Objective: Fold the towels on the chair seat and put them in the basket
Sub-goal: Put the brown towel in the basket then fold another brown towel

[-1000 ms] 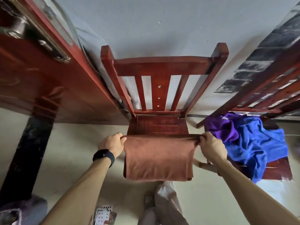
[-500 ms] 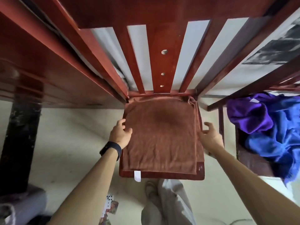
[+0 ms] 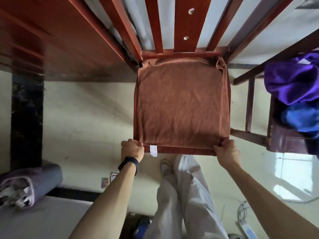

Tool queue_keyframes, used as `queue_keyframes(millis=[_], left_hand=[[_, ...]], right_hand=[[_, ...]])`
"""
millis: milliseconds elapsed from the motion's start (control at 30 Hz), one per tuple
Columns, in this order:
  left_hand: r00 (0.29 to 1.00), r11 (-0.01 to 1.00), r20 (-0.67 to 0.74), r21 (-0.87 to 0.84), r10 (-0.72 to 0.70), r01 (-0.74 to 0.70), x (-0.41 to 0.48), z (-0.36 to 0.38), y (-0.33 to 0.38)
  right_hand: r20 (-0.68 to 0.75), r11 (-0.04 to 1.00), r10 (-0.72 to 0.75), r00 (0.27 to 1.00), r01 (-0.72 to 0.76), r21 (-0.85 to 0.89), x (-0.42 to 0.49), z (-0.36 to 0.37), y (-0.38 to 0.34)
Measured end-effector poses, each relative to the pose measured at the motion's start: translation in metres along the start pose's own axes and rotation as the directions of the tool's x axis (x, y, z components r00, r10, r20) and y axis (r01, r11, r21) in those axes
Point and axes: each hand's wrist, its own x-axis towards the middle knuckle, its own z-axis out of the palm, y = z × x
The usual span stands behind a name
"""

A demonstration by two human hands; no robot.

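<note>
Pinches the brown towel (image 3: 181,104) at both near corners, left hand (image 3: 133,149) and right hand (image 3: 226,150) each clamped on cloth. Has it spread flat over the chair seat (image 3: 181,150). Risks a crooked fold if lifted unevenly, with the far right corner bunched and likely to drag. Counts three towels: one brown here, one purple (image 3: 290,81) and one blue (image 3: 302,121) heaped on the next chair (image 3: 284,144). Finds no basket in view.

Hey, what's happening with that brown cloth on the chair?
A person is folding a brown towel that lies spread flat on the wooden chair seat. Their left hand pinches its near left corner and their right hand pinches the near right corner. A purple towel and a blue towel lie heaped, unfolded, on another chair at the right.
</note>
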Motion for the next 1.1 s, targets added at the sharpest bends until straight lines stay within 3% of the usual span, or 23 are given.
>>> queue_keyframes(millis=[100, 200, 300, 400, 433, 500, 600, 667, 733, 800, 867, 967, 1100], left_hand=[[1.0, 0.997, -0.016, -0.08, -0.007, 0.006, -0.003, -0.007, 0.008], [0.999, 0.952, 0.012, -0.304, -0.043, 0.045, -0.008, -0.011, 0.013], [0.99, 0.814, 0.119, -0.566, -0.07, 0.126, -0.011, -0.017, 0.015], [0.961, 0.682, 0.267, -0.689, -0.074, 0.244, -0.014, -0.028, 0.015], [0.954, 0.652, 0.29, -0.71, -0.074, 0.266, -0.015, -0.032, 0.015], [0.954, 0.608, 0.292, -0.746, -0.069, 0.272, -0.017, -0.042, 0.013], [0.959, 0.546, 0.283, -0.8, -0.023, 0.249, -0.023, -0.068, 0.021], [0.96, 0.471, 0.274, -0.855, 0.057, 0.216, -0.032, -0.094, 0.034], [0.954, 0.323, 0.262, -0.924, 0.146, 0.204, -0.039, -0.117, 0.043], [0.949, 0.222, 0.238, -0.956, 0.209, 0.191, -0.042, -0.126, 0.048], [0.955, 0.319, 0.239, -0.931, 0.174, 0.174, -0.04, -0.115, 0.05], [0.961, 0.539, 0.275, -0.812, 0.018, 0.223, -0.033, -0.073, 0.044], [0.956, 0.65, 0.274, -0.709, -0.102, 0.273, -0.015, -0.02, 0.028]], right_hand=[[-0.001, 0.998, -0.022, 1.0, 0.021, -0.06, -0.003, -0.001, 0.001], [0.024, 0.993, -0.024, 0.999, 0.026, -0.112, -0.008, -0.006, -0.005], [0.045, 0.986, -0.022, 0.999, 0.03, -0.166, -0.007, -0.009, -0.012], [0.054, 0.982, 0.004, 0.999, 0.006, -0.19, -0.013, -0.014, -0.02], [0.048, 0.991, 0.009, 0.999, -0.003, -0.132, -0.016, -0.015, -0.023], [0.078, 0.981, 0.065, 0.995, -0.078, 0.177, -0.021, -0.023, -0.029], [0.136, 0.842, 0.078, 0.988, -0.138, 0.522, -0.024, -0.053, -0.043], [0.114, 0.755, -0.004, 0.993, -0.072, 0.651, -0.033, -0.086, -0.06], [0.044, 0.666, -0.089, 0.995, 0.027, 0.746, -0.044, -0.118, -0.077], [-0.053, 0.666, -0.181, 0.982, 0.162, 0.728, -0.055, -0.139, -0.085], [-0.127, 0.697, -0.168, 0.978, 0.209, 0.686, -0.056, -0.138, -0.084], [-0.169, 0.912, -0.053, 0.984, 0.117, 0.393, -0.035, -0.106, -0.067], [-0.107, 0.98, 0.002, 0.994, 0.02, 0.198, 0.008, -0.063, -0.036]])
